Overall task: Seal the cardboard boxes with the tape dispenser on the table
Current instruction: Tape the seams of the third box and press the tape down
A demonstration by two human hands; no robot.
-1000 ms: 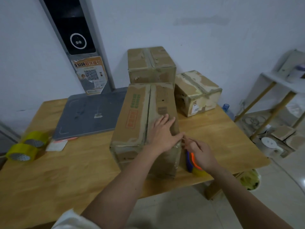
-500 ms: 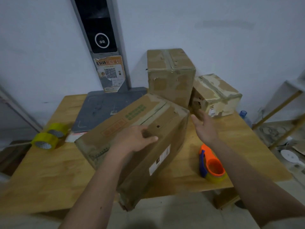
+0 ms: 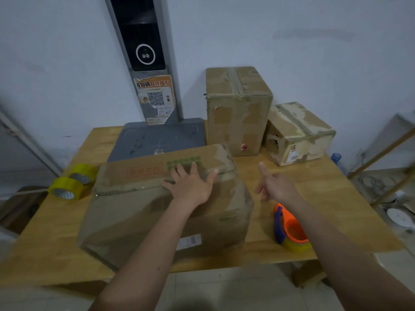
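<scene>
Wooden counter (image 3: 325, 198) carries a box (image 3: 161, 205) overhanging its near edge, left hand (image 3: 190, 187) flat on top. Right hand (image 3: 276, 187) hovers empty, fingers loose, above the dispenser (image 3: 289, 230); released, the box might tip off.

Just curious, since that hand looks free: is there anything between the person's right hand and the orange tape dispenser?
Nothing in the head view: the right hand hangs open above the tape dispenser, with only bare wooden table showing between them.
</scene>
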